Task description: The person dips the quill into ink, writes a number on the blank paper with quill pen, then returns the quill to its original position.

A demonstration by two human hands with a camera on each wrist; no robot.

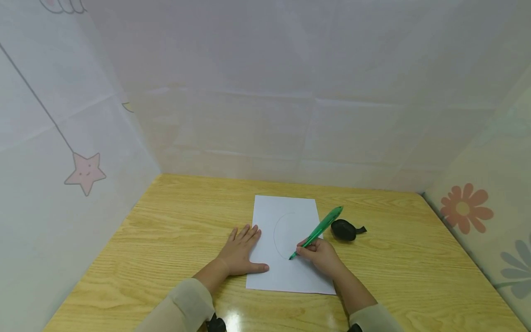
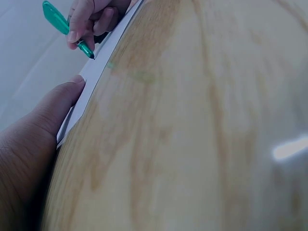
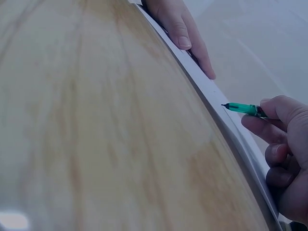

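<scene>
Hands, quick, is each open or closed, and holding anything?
Left hand: open, thumb on the paper.
Right hand: closed, holding the pen.

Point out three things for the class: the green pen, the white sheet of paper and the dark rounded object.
Green pen (image 1: 321,227): head view, on the middle of its barrel.
White sheet of paper (image 1: 287,234): head view, on a bare part near its middle.
Dark rounded object (image 1: 343,230): head view, on its rounded body.

a dark rounded object (image 1: 343,230) lies on the wooden table (image 1: 186,207); pale sheets (image 1: 265,129) show a pink star (image 1: 85,173).
</scene>
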